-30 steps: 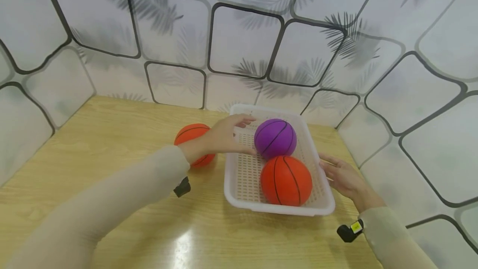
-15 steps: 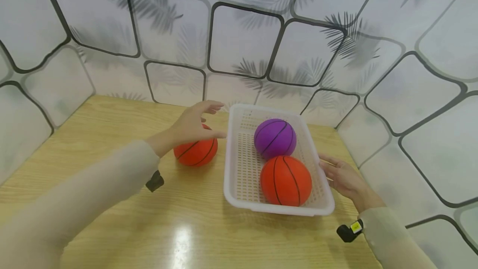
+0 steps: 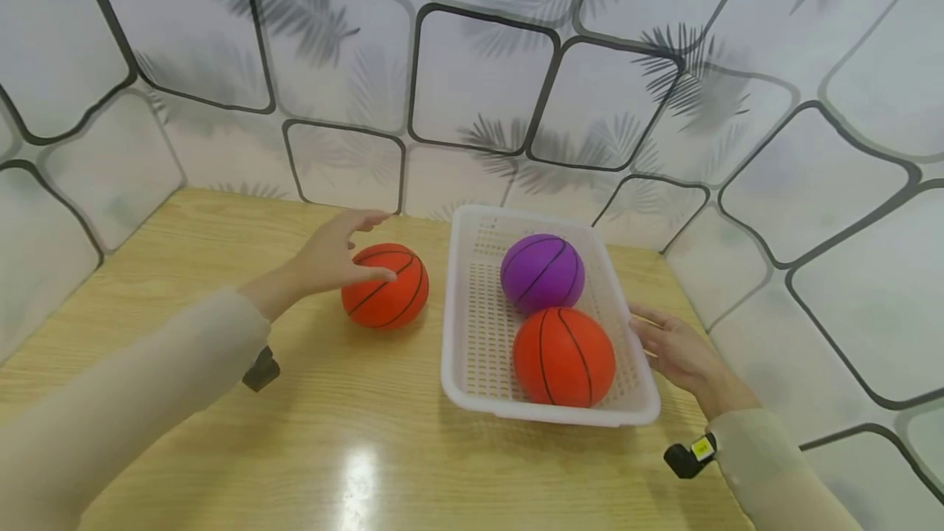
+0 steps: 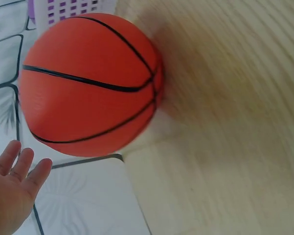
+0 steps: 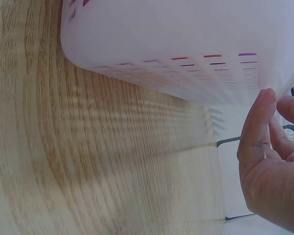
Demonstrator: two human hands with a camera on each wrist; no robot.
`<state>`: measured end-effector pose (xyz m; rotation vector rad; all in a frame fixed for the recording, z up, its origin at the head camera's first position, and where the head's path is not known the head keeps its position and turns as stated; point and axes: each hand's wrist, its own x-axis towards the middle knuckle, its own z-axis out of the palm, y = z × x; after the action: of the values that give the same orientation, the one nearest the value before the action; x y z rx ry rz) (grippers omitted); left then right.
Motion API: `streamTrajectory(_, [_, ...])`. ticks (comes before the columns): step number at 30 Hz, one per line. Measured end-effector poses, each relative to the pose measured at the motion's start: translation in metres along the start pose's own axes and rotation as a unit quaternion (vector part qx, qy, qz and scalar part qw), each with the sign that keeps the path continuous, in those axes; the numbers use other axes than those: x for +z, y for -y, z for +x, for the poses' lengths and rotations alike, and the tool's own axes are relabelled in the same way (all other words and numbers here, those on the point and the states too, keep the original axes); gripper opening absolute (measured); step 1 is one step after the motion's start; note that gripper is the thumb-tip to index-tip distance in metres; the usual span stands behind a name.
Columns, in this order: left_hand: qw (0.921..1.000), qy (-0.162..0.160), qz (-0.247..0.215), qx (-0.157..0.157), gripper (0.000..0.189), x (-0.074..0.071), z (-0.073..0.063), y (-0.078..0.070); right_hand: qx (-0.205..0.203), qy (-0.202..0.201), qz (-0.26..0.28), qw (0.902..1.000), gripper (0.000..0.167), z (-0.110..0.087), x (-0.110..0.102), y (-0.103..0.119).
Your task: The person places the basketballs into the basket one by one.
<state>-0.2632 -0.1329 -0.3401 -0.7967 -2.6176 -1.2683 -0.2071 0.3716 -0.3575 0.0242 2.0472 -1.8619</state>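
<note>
In the head view, an orange-red toy basketball (image 3: 387, 297) with black lines sits on the table, left of a white plastic basket (image 3: 459, 326). My left hand (image 3: 328, 256) is beside this ball, fingers spread and thumb overlapping it. The left wrist view shows the left fingers (image 4: 38, 176) apart from the ball's surface (image 4: 88, 103). Inside the basket lie a purple ball (image 3: 542, 273) and, nearer to me, another orange-red ball (image 3: 564, 359). My right hand (image 3: 678, 351) touches the basket's right rim with extended fingertips; the right wrist view shows them against the basket wall (image 5: 186, 34).
The light wooden table (image 3: 295, 449) ends at a patterned wall (image 3: 354, 162) behind the basket and a side wall (image 3: 848, 269) on the right. Each sleeve has a black wrist device (image 3: 689, 457) beneath it.
My left hand has moved left, from over the basket's left side to the ball on the table. My right hand stays at the basket's rim. The basket and balls keep their places.
</note>
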Motion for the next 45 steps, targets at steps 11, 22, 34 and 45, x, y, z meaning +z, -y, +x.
streamTrajectory(11, [0.9979, 0.036, 0.040, -0.037, 0.099, 0.008, -0.016, 0.026, 0.002, 0.000, -0.005, 1.0000, 0.060, 0.000, 0.001, 0.001])
streamTrajectory(22, [0.9974, 0.039, 0.015, -0.058, 0.105, 0.021, -0.026, 0.038, 0.005, -0.004, -0.008, 0.9999, 0.060, 0.000, 0.000, 0.001])
streamTrajectory(34, [0.9982, 0.012, -0.001, -0.059, 0.099, 0.024, -0.028, 0.041, -0.001, -0.004, 0.007, 1.0000, 0.055, -0.001, 0.000, 0.000])
streamTrajectory(45, [0.9961, 0.004, -0.007, -0.087, 0.089, 0.018, -0.022, 0.041, -0.002, -0.002, 0.016, 0.9999, 0.050, 0.000, 0.001, 0.000])
